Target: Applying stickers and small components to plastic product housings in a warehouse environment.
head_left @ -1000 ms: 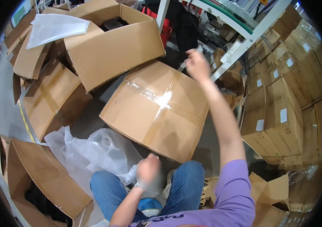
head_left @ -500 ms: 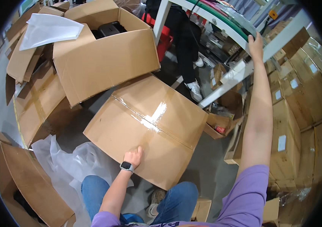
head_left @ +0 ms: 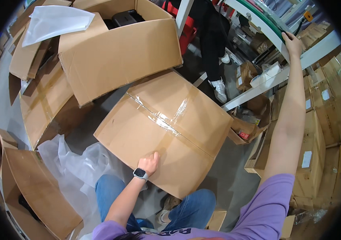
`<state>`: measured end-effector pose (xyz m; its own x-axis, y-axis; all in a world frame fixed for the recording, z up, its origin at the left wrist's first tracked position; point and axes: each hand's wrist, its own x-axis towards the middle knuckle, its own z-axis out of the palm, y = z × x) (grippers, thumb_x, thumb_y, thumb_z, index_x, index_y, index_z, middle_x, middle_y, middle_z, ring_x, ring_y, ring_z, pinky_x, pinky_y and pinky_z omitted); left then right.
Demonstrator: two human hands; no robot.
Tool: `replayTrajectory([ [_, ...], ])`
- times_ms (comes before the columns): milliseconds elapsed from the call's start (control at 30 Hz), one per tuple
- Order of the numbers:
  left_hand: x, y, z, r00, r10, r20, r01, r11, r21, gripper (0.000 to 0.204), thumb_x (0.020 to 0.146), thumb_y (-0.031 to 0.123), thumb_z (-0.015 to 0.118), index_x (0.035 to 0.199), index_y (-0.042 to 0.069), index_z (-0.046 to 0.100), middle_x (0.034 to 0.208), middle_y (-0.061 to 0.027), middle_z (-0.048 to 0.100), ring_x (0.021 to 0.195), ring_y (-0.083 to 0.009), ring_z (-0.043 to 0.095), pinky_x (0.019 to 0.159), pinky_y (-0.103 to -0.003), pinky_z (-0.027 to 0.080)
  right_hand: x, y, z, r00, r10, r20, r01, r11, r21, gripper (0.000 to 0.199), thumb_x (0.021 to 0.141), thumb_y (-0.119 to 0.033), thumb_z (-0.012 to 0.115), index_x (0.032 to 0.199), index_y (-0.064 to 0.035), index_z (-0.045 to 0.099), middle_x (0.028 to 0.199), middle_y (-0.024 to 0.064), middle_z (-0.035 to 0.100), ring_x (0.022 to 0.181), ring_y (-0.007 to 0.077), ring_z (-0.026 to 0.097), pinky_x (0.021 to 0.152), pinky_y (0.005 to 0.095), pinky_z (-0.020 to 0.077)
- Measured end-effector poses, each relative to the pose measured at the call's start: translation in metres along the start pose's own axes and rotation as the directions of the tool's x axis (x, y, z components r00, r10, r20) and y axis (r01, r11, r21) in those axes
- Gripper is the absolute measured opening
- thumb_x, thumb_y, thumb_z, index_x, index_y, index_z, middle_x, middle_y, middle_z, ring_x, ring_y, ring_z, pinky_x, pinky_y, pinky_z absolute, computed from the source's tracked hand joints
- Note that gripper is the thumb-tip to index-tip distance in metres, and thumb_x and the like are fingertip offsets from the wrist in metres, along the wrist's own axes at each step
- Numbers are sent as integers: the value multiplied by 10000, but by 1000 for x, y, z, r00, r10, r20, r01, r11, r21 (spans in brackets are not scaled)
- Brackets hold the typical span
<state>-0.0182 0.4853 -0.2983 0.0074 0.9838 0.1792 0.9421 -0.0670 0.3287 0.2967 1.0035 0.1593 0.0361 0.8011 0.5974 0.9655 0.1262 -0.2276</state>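
A large taped cardboard box stands tilted in front of my knees, its strips of clear tape shining. My left hand, with a watch at the wrist, rests on the near part of that box. Its fingers are curled closed, and whatever may be inside them is hidden. Far up at the right, my outstretched right hand is curled over the edge of a white-framed table with a green top layer.
An open carton with black items stands behind the taped box, a white plastic sheet beside it. Crumpled translucent plastic lies left of my knees, near another open carton. Stacked boxes line the right side. A person's legs show behind.
My view has shifted slightly, so the scene sits further right. Both hands stay in about the same places, left on the taped box and right at the table edge.
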Motion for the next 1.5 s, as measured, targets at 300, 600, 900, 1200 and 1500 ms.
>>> replayTrajectory([
  [300, 12, -8, -9, 999, -33, 18, 33, 999, -38, 73, 815, 147, 499, 791, 80, 482, 590, -74, 575, 496, -227, 592, 423, -355, 475, -300, -174, 104, 801, -584, 130, 450, 731, 513, 402, 727, -323, 744, 969, -33, 606, 882, 156, 654, 819, 267, 644, 709, 365, 501],
  [600, 4, -5, 5, 997, -19, -79, 16, 999, -35, 96, 777, 148, 520, 733, 78, 474, 556, -49, 522, 500, -201, 563, 439, -337, 461, -473, -291, 257, 608, -511, 608, 223, 844, 487, 304, 877, -269, 535, 1027, -5, 557, 961, 225, 633, 933, 383, 600, 811, 462, 484],
  [900, 4, -5, 4, 999, -16, -46, 15, 1000, -17, 77, 785, 146, 521, 756, 79, 494, 569, -31, 508, 521, -180, 564, 441, -324, 451, -459, -335, 270, 569, -553, 609, 446, 829, 337, 179, 795, -167, 568, 864, -22, 648, 881, 202, 658, 888, 346, 637, 753, 443, 521],
  [1200, 3, -9, 2, 998, -16, -68, 14, 999, -29, 77, 780, 155, 526, 766, 85, 497, 581, -32, 510, 532, -182, 568, 452, -318, 454, -440, -335, 254, 220, -657, 722, 756, 582, 299, 233, 714, -88, 530, 902, -82, 667, 933, 150, 668, 905, 323, 643, 775, 425, 521],
  [1500, 3, -9, 4, 995, -29, -96, 18, 993, -116, 109, 771, 165, 539, 750, 79, 476, 591, -47, 531, 534, -199, 575, 465, -325, 473, -444, -281, 233, 171, -602, 780, 770, 575, 276, 187, 726, -138, 540, 823, -54, 677, 867, 172, 668, 848, 333, 650, 746, 427, 522],
])
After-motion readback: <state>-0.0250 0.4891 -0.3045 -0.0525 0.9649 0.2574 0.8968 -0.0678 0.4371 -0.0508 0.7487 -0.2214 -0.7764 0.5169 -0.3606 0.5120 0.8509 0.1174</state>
